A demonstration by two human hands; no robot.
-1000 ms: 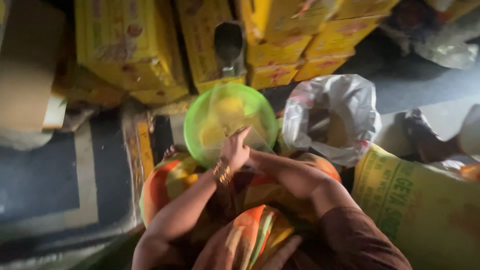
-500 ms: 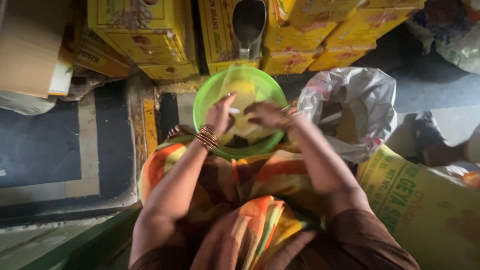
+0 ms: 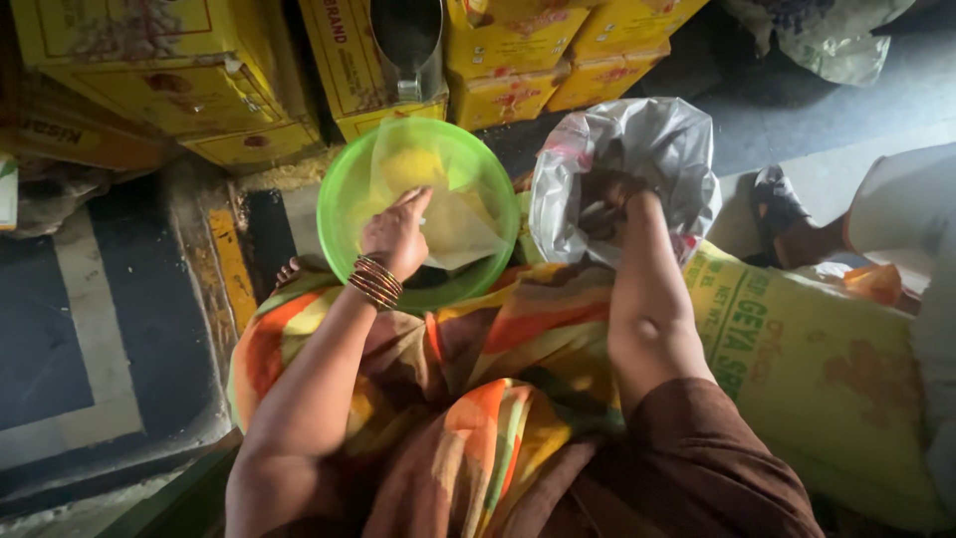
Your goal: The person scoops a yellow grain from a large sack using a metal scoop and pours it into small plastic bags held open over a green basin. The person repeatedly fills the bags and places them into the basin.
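Dim floor (image 3: 90, 339), yellow cartons (image 3: 179, 80) stacked tight along the far edge. Green bowl (image 3: 418, 209) rests on the lap, its far rim close to the cartons. Left hand (image 3: 396, 237) inside the bowl, fingers curled loosely over a clear bag (image 3: 448, 214). Right hand (image 3: 607, 194) sunk in a grey plastic bag (image 3: 637, 149) just beside the bowl; grip hidden, cannot tell. Yellow sack (image 3: 817, 369) crowds the right side. Open floor lies left.

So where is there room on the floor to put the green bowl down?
The dark floor to the left, beyond the yellow strip, is bare. So is the grey floor right of the yellow boxes. It is crowded around the green bowl, with the white plastic bag, the yellow sack and boxes close by.
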